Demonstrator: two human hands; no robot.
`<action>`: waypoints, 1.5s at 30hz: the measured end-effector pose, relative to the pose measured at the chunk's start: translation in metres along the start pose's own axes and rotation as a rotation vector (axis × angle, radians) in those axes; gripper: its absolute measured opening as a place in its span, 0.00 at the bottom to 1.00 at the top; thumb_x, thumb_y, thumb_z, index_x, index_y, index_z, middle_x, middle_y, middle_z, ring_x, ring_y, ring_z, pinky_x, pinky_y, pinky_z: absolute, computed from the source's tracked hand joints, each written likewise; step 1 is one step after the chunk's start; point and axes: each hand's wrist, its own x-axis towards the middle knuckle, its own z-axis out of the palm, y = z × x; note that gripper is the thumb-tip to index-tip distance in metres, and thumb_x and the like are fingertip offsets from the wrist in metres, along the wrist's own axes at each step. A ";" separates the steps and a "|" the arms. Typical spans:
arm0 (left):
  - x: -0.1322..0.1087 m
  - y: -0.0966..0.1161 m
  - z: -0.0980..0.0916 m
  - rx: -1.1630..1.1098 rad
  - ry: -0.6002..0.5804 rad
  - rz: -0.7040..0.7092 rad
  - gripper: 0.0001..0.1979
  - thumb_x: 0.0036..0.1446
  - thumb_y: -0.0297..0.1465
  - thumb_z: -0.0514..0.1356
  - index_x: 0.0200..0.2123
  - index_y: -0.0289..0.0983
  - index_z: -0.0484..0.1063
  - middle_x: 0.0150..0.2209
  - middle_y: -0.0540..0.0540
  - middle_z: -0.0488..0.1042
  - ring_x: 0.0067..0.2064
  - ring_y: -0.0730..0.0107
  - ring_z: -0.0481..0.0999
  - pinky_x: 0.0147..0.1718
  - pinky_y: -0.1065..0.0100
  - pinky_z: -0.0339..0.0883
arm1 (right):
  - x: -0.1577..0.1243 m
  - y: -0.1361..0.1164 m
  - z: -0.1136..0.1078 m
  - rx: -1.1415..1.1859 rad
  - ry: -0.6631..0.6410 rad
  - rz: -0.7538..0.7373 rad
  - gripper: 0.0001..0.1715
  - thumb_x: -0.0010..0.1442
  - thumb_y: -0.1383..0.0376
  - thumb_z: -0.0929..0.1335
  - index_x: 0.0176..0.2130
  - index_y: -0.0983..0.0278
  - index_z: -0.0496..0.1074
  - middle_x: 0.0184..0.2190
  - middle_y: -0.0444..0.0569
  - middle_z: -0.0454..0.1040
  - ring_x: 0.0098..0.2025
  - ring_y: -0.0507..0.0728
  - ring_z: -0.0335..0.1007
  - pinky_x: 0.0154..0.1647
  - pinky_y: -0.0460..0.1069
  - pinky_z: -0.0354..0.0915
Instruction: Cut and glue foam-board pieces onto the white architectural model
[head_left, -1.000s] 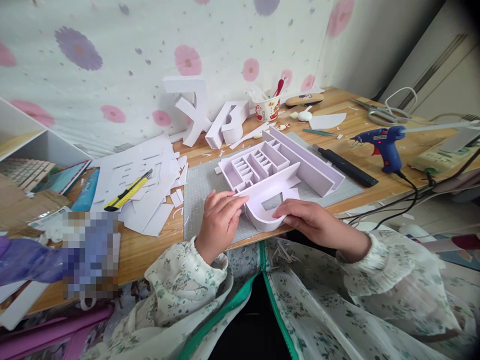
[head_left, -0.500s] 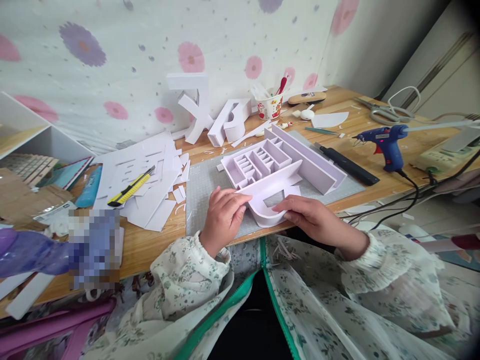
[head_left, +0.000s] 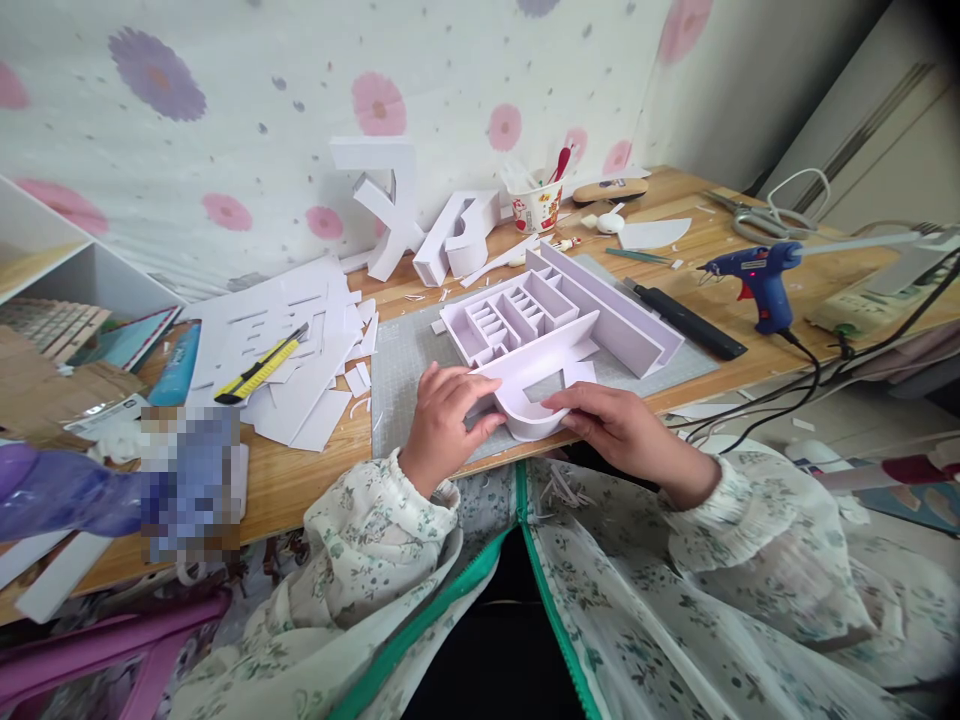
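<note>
A white foam board piece (head_left: 541, 418) with a curved side wall and a cut-out in its base lies at the table's front edge. My left hand (head_left: 451, 418) is at its left side, index fingertip at the top edge and thumb against the outside of the curve. On the right, my right hand (head_left: 626, 428) pinches the curved wall between thumb and fingers. Just behind stands a compartmented foam board form (head_left: 517, 318), with a long walled strip (head_left: 611, 310) to its right. All three rest on a grey cutting mat (head_left: 397, 400).
Left are cut foam sheets (head_left: 217, 345) with a yellow utility knife (head_left: 262, 370). Finished white letter shapes (head_left: 390, 210) stand behind, near a paper cup (head_left: 535, 208) of tools. A blue glue gun (head_left: 765, 280), a black bar (head_left: 694, 325) and scissors (head_left: 757, 218) lie right.
My left thumb has moved down and right along the curved wall, widening its gap from the index finger. My right hand keeps its pinch. The whole view has shifted slightly.
</note>
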 end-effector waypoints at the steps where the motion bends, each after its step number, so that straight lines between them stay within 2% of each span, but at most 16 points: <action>1: 0.000 0.000 0.001 0.006 0.005 -0.002 0.13 0.56 0.35 0.63 0.45 0.42 0.72 0.42 0.47 0.79 0.50 0.60 0.72 0.59 0.51 0.51 | 0.000 0.000 0.000 0.006 0.004 -0.001 0.13 0.66 0.67 0.62 0.48 0.62 0.70 0.35 0.48 0.74 0.35 0.53 0.70 0.37 0.47 0.65; 9: 0.003 0.003 0.005 0.049 0.073 -0.001 0.11 0.53 0.35 0.65 0.40 0.41 0.73 0.38 0.47 0.80 0.45 0.60 0.74 0.57 0.50 0.54 | 0.000 0.003 0.001 0.024 0.009 -0.015 0.13 0.66 0.67 0.62 0.47 0.61 0.71 0.35 0.49 0.74 0.35 0.53 0.70 0.37 0.47 0.65; 22: 0.006 0.002 0.006 -0.007 0.070 -0.061 0.09 0.51 0.32 0.67 0.38 0.41 0.74 0.35 0.48 0.78 0.44 0.60 0.75 0.55 0.51 0.58 | -0.002 0.002 0.005 0.039 0.021 -0.046 0.12 0.67 0.64 0.62 0.46 0.62 0.71 0.35 0.49 0.76 0.36 0.54 0.71 0.36 0.47 0.66; 29: 0.006 0.001 0.007 -0.005 0.078 -0.041 0.10 0.51 0.33 0.67 0.38 0.40 0.74 0.35 0.47 0.78 0.44 0.59 0.74 0.54 0.51 0.59 | 0.001 0.007 0.006 0.014 0.018 -0.042 0.12 0.66 0.63 0.63 0.45 0.63 0.72 0.36 0.50 0.77 0.37 0.54 0.73 0.38 0.48 0.66; 35: 0.006 0.002 0.007 -0.009 0.073 -0.065 0.09 0.52 0.32 0.66 0.37 0.40 0.73 0.36 0.47 0.78 0.44 0.60 0.74 0.55 0.51 0.59 | 0.002 0.006 0.004 -0.046 0.028 -0.035 0.12 0.65 0.63 0.63 0.45 0.63 0.73 0.35 0.49 0.78 0.35 0.54 0.73 0.36 0.47 0.65; 41: 0.006 0.002 0.007 -0.004 0.075 -0.063 0.09 0.52 0.32 0.66 0.37 0.41 0.73 0.36 0.47 0.78 0.44 0.60 0.75 0.55 0.51 0.59 | 0.003 -0.001 0.003 -0.214 0.109 -0.075 0.11 0.64 0.66 0.63 0.41 0.63 0.74 0.31 0.51 0.76 0.34 0.56 0.71 0.34 0.49 0.65; 45: 0.006 0.001 0.007 -0.003 0.079 -0.048 0.09 0.52 0.33 0.66 0.37 0.41 0.73 0.36 0.47 0.78 0.44 0.60 0.75 0.55 0.51 0.59 | 0.001 -0.006 0.006 -0.277 0.149 -0.035 0.10 0.63 0.67 0.64 0.41 0.64 0.74 0.31 0.51 0.77 0.33 0.56 0.72 0.33 0.49 0.65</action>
